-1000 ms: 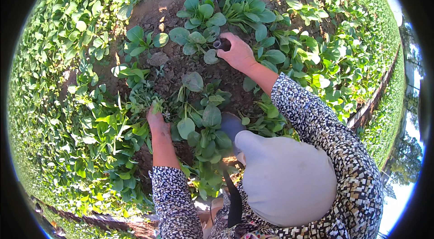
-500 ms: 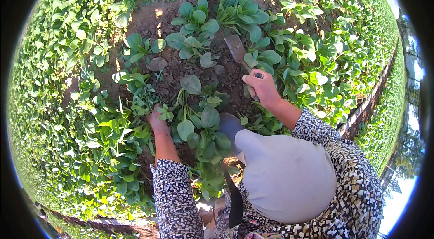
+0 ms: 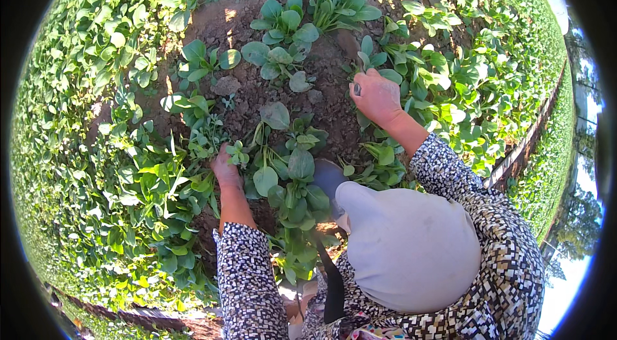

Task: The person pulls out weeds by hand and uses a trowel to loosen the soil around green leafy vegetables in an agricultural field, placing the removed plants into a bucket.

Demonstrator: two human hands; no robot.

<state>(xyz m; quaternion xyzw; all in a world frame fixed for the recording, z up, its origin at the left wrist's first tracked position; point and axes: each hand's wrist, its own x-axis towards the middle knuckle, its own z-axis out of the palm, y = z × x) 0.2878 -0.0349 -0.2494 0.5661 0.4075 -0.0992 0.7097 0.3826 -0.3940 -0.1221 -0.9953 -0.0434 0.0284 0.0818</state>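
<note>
Pointing forward and a little left from the right grip, the flat blade of a hand trowel lies low over the soil, its long axis leading away from the body. The right grip is wrapped firmly round the trowel, the round, seemingly hollow end of the handle poking out on the thumb side; blade and earth share so dull a brown that their edges blur together. Just ahead of the blade stands a pak choi-like rosette, with smooth, spoon-shaped leaves on pale stalks, far nearer the right grip than the left. Well to the left and nearer the body, the left grip sits low among small-leaved, grey-green weed sprigs, one sprig overlapping it; its fingertips are hidden, so I cannot tell whether it is closed on any stems. Between the two grips grows a taller leafy plant, broad, matt and dusty-looking. Left of the right grip, a limp greyish leaf rests on crumbly ground, and farther left a rough clod shows. Behind the right grip runs a mosaic-print sleeve, beside a smooth, pale cloth cap.
</note>
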